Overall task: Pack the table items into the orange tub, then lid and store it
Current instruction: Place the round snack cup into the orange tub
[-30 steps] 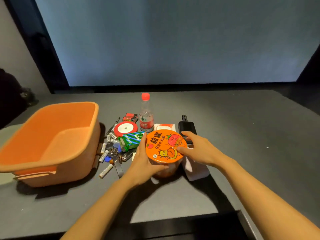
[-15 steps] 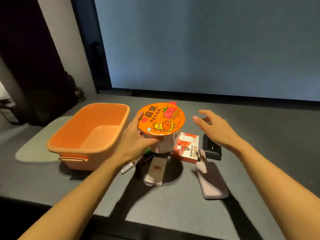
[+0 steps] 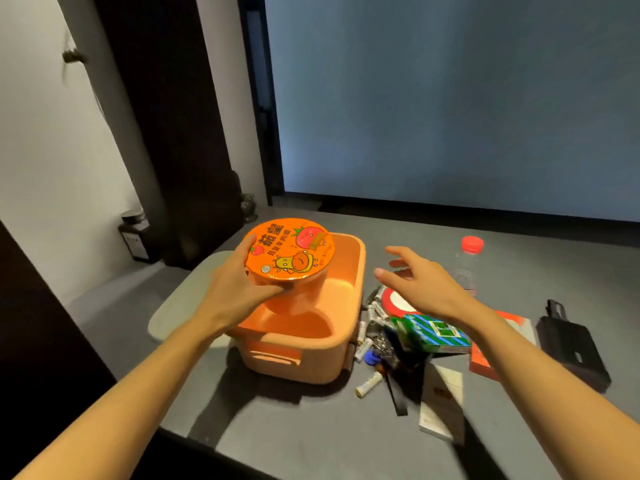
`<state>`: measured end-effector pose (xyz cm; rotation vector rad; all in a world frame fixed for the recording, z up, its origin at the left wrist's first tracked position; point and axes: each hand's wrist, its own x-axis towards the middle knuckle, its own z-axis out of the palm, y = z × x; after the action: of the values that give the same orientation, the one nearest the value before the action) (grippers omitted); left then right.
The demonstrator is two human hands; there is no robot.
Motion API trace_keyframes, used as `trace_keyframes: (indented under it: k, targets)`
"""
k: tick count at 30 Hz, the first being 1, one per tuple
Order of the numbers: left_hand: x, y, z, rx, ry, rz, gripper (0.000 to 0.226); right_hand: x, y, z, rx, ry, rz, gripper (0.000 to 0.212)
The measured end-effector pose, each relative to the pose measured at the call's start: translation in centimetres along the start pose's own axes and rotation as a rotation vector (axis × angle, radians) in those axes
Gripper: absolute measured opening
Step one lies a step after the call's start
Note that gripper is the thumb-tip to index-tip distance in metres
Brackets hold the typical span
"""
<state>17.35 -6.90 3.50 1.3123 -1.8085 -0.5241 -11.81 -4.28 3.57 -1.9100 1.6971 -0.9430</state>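
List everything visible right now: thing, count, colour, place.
noodle cup: 1, orange lid, held above the tub
tub: 1, orange, table left
lid: 1, grey-green, flat behind tub
bottle: 1, clear with red cap, upright at back
batteries: several, white, right of tub
striped box: 1, green-blue, on the pile
black charger: 1, far right
white box: 1, front
left hand: grips cup
right hand: open, over pile

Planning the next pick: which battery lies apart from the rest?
The battery nearest the table's front edge, alone below the tub's corner; the others cluster beside the tub.
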Motion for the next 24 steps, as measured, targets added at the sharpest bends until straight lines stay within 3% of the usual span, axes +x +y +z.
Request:
trace_keyframes:
  k: [3,8,16,21,24]
  targets:
    - [2.3,-2.3,-0.4,0.063,-0.069,0.064,0.107,1.7,-0.7,2.8,-0.037,0.006,0.041,0.069]
    - [5.7,-6.5,0.4,-0.043,-0.214,0.045,0.114,2.9,-1.1,6.9,-0.081,0.025,0.116,0.075]
    - [7.8,-9.0,1.8,-0.136,-0.264,0.060,0.112,2.0,-1.4,7.7,-0.197,-0.032,0.180,0.078]
    - [9.6,-8.9,2.4,0.180,-0.225,0.081,0.108,2.7,-1.6,7.0,-0.259,-0.056,0.164,0.084]
    - [10.2,-9.1,3.0,0.279,-0.299,0.124,0.101,3.0,-1.4,6.9,-0.234,-0.060,0.174,0.083]
